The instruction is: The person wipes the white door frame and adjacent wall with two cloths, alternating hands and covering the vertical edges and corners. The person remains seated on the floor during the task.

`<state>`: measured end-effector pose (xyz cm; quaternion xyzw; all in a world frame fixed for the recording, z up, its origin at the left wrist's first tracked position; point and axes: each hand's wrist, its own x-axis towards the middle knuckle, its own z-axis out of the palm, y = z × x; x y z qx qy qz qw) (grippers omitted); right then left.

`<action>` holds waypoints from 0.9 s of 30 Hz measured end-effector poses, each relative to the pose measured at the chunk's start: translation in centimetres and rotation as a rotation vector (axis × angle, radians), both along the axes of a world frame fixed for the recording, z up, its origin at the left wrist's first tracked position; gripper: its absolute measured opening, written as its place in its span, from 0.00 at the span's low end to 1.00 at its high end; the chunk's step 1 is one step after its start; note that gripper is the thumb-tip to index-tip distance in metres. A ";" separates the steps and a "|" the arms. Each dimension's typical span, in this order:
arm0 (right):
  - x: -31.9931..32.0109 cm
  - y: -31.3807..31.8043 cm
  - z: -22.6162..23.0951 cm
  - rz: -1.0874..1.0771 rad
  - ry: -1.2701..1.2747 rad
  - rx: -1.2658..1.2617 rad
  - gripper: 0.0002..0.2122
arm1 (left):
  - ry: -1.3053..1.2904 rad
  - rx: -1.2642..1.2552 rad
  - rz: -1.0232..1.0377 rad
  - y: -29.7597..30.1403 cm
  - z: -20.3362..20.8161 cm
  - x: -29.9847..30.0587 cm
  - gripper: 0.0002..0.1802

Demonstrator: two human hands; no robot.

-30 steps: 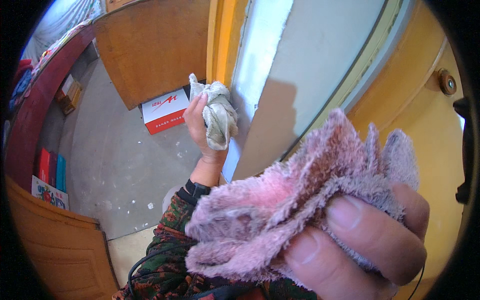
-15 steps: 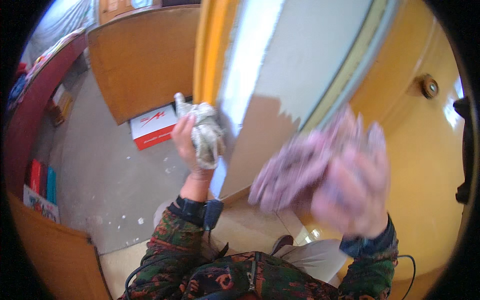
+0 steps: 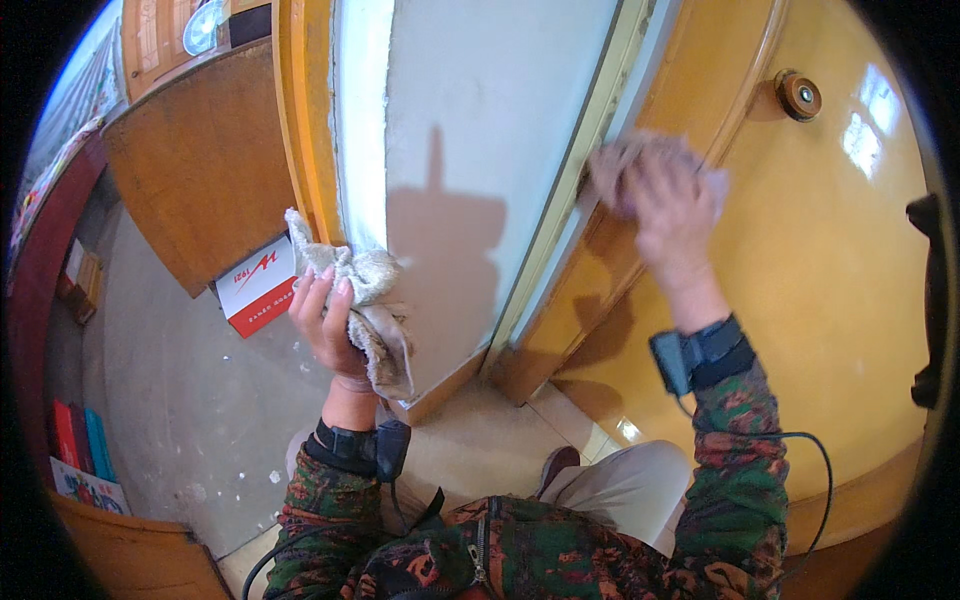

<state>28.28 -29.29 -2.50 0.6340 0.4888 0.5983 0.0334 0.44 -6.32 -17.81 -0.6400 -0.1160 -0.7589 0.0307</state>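
Note:
My left hand [image 3: 328, 325] is closed round a crumpled, dirty white cloth [image 3: 375, 275], held near the white edge of the wall by the orange door frame [image 3: 303, 110]. Part of the cloth hangs down past my palm. On the right, my right hand [image 3: 675, 225] presses a pinkish-brown cloth [image 3: 640, 165] against the edge of the glossy yellow-brown door [image 3: 800, 250], below and left of its round knob [image 3: 799, 95]. That cloth is bunched under my fingers and slightly blurred.
A white and red box [image 3: 262, 290] lies on the grey floor beside a brown wooden panel [image 3: 205, 160]. Several coloured books or folders [image 3: 82, 438] stand at the lower left. A thin cable [image 3: 825, 470] loops from my right wrist.
My right hand has moved up and away with the pinkish cloth, which hung loose and is now bunched against the door. The view has shifted; my left hand still grips its cloth.

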 end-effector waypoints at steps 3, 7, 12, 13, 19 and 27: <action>-0.5 -1.3 -8.3 0.085 0.122 -0.172 0.20 | 0.039 0.016 0.009 -0.6 -0.3 0.4 0.20; -0.9 -2.8 -19.7 -0.009 0.386 -0.516 0.23 | 0.061 0.006 -0.043 -1.2 -0.4 0.6 0.20; -1.2 -2.4 -29.8 -0.032 0.509 -0.644 0.24 | 0.082 -0.009 -0.040 -0.8 -0.7 0.6 0.19; -1.6 -2.4 -31.3 -0.050 0.529 -0.692 0.23 | 0.092 -0.006 -0.047 -0.6 -0.8 0.4 0.19; -1.1 -1.3 -38.9 0.017 0.726 -0.691 0.20 | 0.218 0.053 -0.038 0.5 -1.2 -1.1 0.21; 0.8 -1.2 -49.9 -0.136 0.600 -1.041 0.16 | 0.420 0.078 0.067 1.3 -1.4 -2.1 0.23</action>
